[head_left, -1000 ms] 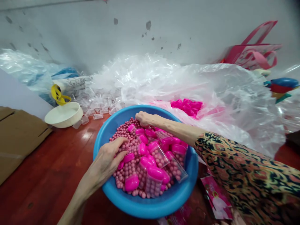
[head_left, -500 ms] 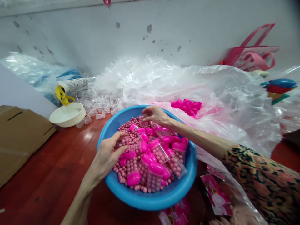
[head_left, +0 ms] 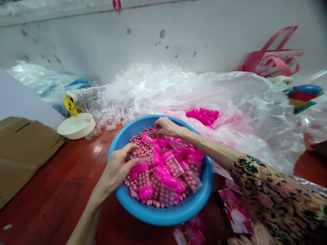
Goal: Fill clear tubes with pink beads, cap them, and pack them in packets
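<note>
A blue basin (head_left: 163, 216) holds many pink beads (head_left: 149, 202) and several clear bottles with bright pink caps (head_left: 173, 164), filled with beads. At the basin's left side, my left hand (head_left: 119, 165) curls round a clear bottle with a pink cap, its lower part hidden among the beads. My right hand (head_left: 166, 126) is at the far side of the basin, fingertips pressed down at the beads; whatever they hold is too small or hidden to name.
Clear empty tubes (head_left: 109, 115) are heaped behind the basin. Pink caps (head_left: 203, 116) lie in a plastic bag (head_left: 255, 115). A white dish (head_left: 76, 126) and a cardboard box (head_left: 25, 149) stand left. Printed pink cards (head_left: 233, 211) lie front right.
The fingers of my right hand have closed together and dipped slightly toward the beads. My left hand has kept its place. The view has shifted slightly.
</note>
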Tool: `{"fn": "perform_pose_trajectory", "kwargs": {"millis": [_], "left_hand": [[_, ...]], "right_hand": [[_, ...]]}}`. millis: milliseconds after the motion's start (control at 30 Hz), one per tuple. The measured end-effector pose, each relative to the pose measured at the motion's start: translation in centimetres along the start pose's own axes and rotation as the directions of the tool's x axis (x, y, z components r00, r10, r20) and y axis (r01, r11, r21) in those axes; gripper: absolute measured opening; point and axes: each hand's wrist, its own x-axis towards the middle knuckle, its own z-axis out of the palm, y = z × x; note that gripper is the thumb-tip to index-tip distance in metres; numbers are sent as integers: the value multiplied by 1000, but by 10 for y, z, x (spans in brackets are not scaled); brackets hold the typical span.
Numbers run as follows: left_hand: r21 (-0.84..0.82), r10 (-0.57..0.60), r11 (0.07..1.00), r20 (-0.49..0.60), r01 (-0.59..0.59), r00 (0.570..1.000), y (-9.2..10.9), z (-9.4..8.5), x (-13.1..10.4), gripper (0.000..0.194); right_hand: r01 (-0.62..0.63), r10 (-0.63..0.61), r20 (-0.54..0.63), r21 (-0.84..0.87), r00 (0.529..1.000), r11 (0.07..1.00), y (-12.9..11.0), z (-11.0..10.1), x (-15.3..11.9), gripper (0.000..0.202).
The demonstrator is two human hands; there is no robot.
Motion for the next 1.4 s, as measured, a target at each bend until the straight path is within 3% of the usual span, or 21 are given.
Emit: {"fn": "perform_pose_trajectory", "kwargs": {"millis": [133, 300, 433, 567, 700, 967, 1100, 1267, 1400], "left_hand": [[39, -2, 999, 9, 2, 1000, 3, 1, 0, 21], [65, -12, 998, 6, 12, 1000, 3, 0, 0, 21], [10, -39, 999, -14, 39, 999, 1, -1, 0, 23], [-159, -74, 985, -26, 69, 997, 0, -2, 0, 24], [-258, -48, 965, 1, 46, 999, 3, -3, 3, 25], [-230, 14, 973, 18, -10, 1000, 23, 0, 15, 20], [-240, 2, 971, -32, -10, 999, 23, 3, 27, 22], [-270, 1, 963, -94, -26, 996, 20, 12, 34, 28], [-268, -14, 963, -127, -20, 992, 21, 22, 34, 33]], "right_hand": [[-37, 40, 77, -37, 996, 999, -7, 11, 7, 18], [-46, 46, 7, -12, 999, 999, -17, 26, 20, 25], [-66, 70, -45, 82, 997, 994, -4, 24, 21, 26], [-65, 87, -92, 224, 992, 972, 10, 17, 10, 22], [8, 52, -144, 386, 988, 922, 10, 13, -8, 22], [160, 16, -262, 632, 965, 758, -7, 2, -36, 10], [182, 2, -252, 708, 968, 682, -19, -3, -45, 10], [247, -21, -293, 760, 956, 601, -31, 6, -53, 14], [297, -48, -341, 728, 939, 618, -37, 19, -55, 17]]}}
